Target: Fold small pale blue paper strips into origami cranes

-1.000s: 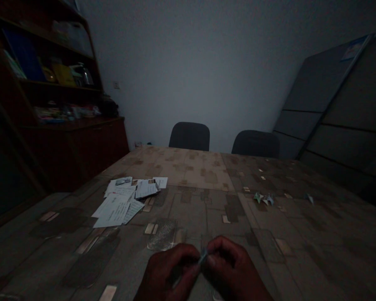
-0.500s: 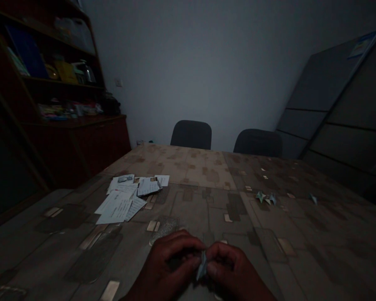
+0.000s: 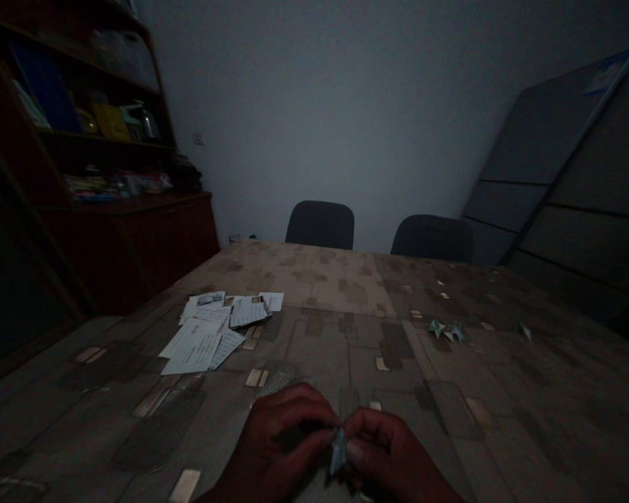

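Observation:
Low in the middle of the view, my left hand (image 3: 286, 440) and my right hand (image 3: 382, 450) meet at their fingertips. Between them they pinch a small piece of folded paper (image 3: 338, 453), pale blue-green and pointed. The left thumb and forefinger press its upper left side, while the right thumb and forefinger press the right side. Part of the paper is hidden behind the fingers. Farther off to the right, several small folded paper shapes (image 3: 445, 331) sit in a cluster, and one more folded paper shape (image 3: 524, 331) lies apart from them.
Printed paper sheets and cards (image 3: 193, 346) lie in a loose pile at left on the patterned tablecloth (image 3: 335, 279). Two dark chairs (image 3: 319, 223) stand behind the table's far edge. A wooden cabinet (image 3: 168, 237) is at the left. The room is dim.
The folded paper has turned slightly and shows a wider face. My left fingers have shifted a little at its top; both hands still pinch it.

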